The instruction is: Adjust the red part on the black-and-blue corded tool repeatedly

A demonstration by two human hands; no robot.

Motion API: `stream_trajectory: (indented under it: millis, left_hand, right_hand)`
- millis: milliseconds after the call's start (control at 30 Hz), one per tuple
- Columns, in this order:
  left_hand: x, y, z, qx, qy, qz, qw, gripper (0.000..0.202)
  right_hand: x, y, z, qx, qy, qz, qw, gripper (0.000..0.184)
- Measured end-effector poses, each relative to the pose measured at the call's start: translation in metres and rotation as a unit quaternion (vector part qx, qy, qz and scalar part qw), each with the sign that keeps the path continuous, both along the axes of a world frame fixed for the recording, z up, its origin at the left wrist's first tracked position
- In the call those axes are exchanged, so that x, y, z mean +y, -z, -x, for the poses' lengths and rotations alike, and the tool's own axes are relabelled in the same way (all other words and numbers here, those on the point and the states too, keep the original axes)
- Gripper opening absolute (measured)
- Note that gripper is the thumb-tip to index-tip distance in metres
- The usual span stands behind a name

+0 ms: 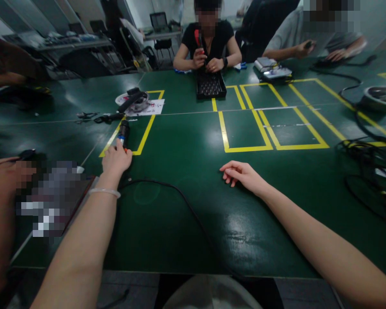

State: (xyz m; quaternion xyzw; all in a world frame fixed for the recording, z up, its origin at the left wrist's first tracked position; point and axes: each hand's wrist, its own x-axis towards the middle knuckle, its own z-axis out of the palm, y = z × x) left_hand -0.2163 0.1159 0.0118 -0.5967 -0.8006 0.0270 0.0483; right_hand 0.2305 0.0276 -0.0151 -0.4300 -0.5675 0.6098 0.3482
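The tool (124, 128) lies under your left hand (116, 161); I can't tell if it's gripped. Your empty right hand (241, 175) curls loosely. A snag in the cord (173, 186) beside your left hand could drag the tool askew.

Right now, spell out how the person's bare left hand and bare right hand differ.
The bare left hand lies over a black cylindrical tool with a blue band; the bare right hand holds nothing visible.
A pale, thin bracelet circles the left hand's wrist; none shows at the right hand's.
The left hand points forward; the right hand points leftward, fingers loosely curled.
Both are palm-side hidden, over the green tabletop.
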Motion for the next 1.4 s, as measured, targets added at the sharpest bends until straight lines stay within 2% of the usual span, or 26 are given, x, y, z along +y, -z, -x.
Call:
stream_trajectory:
  millis: [100,233,367,567,667,833,967,1033,1133,1300,1400]
  left_hand:
    - [-0.003,-0.002,-0.002,0.011,0.01,-0.009,1.0,0.07]
    - [-0.009,-0.003,-0.006,0.019,0.015,-0.015,1.0,0.062]
    - [-0.029,-0.002,-0.029,0.021,0.024,-0.016,0.999,0.061]
    - [-0.085,-0.011,-0.109,0.037,0.121,-0.005,0.992,0.059]
    - [-0.105,-0.014,-0.156,0.042,0.175,-0.002,0.984,0.06]
    - [-0.118,-0.01,-0.224,0.019,0.254,-0.002,0.967,0.056]
    - [-0.118,-0.011,-0.261,-0.015,0.289,0.018,0.957,0.056]
    - [-0.117,-0.013,-0.269,-0.028,0.302,0.032,0.952,0.057]
    - [-0.117,-0.015,-0.269,-0.044,0.315,0.034,0.947,0.062]
    - [-0.113,-0.011,-0.245,-0.098,0.359,0.02,0.928,0.064]
    - [-0.109,-0.005,-0.226,-0.157,0.403,0.006,0.902,0.061]
  right_hand:
    - [0.0,0.001,0.0,-0.002,0.005,-0.004,1.0,0.028]
    - [0.0,0.002,0.001,0.001,0.008,-0.007,1.0,0.029]
    - [0.0,0.001,0.004,0.001,0.012,-0.004,1.0,0.029]
    - [0.002,0.001,0.007,-0.002,0.02,-0.01,1.0,0.03]
    - [0.002,0.001,0.007,-0.026,0.038,-0.054,0.997,0.026]
    - [-0.005,-0.004,0.007,-0.116,0.03,-0.168,0.978,0.021]
    - [-0.011,-0.007,0.011,-0.16,0.003,-0.227,0.961,0.019]
    - [-0.012,-0.007,0.012,-0.169,-0.006,-0.24,0.956,0.019]
    - [-0.012,-0.005,0.013,-0.173,-0.015,-0.248,0.953,0.021]
    - [-0.014,-0.005,0.015,-0.167,-0.021,-0.268,0.948,0.025]
    - [-0.014,-0.006,0.018,-0.149,-0.007,-0.223,0.963,0.018]
